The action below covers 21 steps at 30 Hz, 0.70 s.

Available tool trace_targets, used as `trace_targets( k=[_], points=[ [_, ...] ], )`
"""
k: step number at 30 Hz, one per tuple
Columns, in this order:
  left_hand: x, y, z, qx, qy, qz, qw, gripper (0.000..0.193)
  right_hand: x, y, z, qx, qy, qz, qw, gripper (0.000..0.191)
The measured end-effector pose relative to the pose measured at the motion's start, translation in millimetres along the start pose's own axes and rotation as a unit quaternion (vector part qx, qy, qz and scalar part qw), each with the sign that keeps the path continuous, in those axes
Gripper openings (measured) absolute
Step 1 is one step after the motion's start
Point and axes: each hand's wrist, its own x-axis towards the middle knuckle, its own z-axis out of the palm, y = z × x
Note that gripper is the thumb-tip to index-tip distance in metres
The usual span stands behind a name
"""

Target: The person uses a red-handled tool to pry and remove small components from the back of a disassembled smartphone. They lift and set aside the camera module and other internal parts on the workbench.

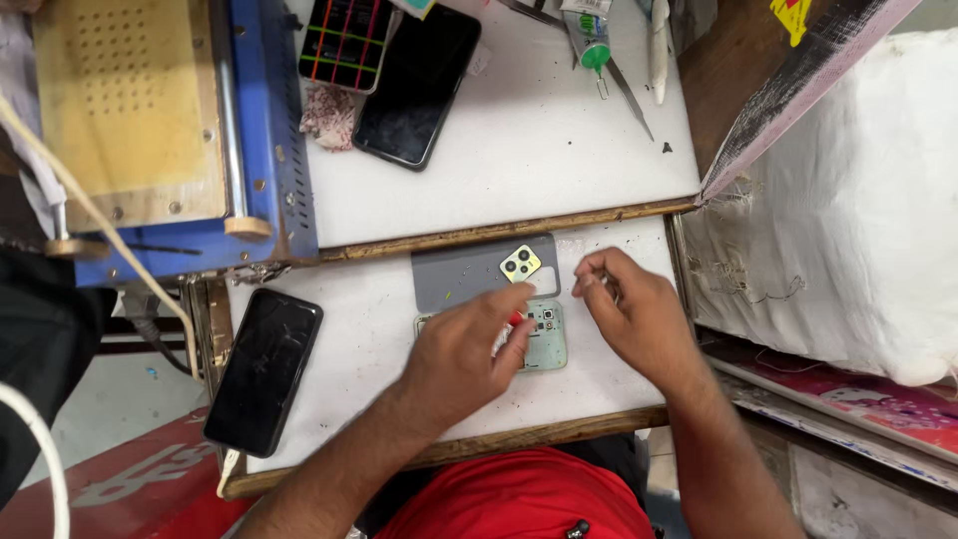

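An opened phone (547, 339) with a pale green frame lies on the white worktop, its insides showing. My left hand (467, 357) rests over it, fingers curled round a small red-handled tool (516, 319). A grey back cover (469, 271) with a yellow-green camera block (520, 264) lies just behind the phone. My right hand (631, 311) hovers to the phone's right, thumb and forefinger pinched together at the tips; whether a tiny part sits between them I cannot tell.
A black phone (264, 369) lies at the front left. Another black phone (419, 85) and one with a striped lit screen (346, 42) sit on the upper shelf beside a blue and wooden machine (150, 130). Glue tube (591, 40) and tweezers far back. White sack (848, 210) at right.
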Motion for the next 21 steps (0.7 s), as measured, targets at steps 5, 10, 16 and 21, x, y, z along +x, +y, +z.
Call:
trace_targets(
  k=[5,10,16,21],
  points=[
    [-4,2,9,-0.012,-0.038,-0.013,0.999,0.046,-9,18,8,0.021,-0.012,0.007,1.000,0.011],
    [-5,2,14,-0.001,-0.045,-0.013,0.999,0.044,-8,21,5,0.005,-0.041,0.023,0.999,0.016],
    [-6,9,15,-0.004,-0.071,0.057,0.996,0.039,-8,16,2,0.027,-0.051,0.006,0.998,0.015],
    [6,11,9,0.011,-0.137,0.085,0.987,0.037,-10,15,0,0.065,-0.056,-0.002,0.996,0.015]
  ],
)
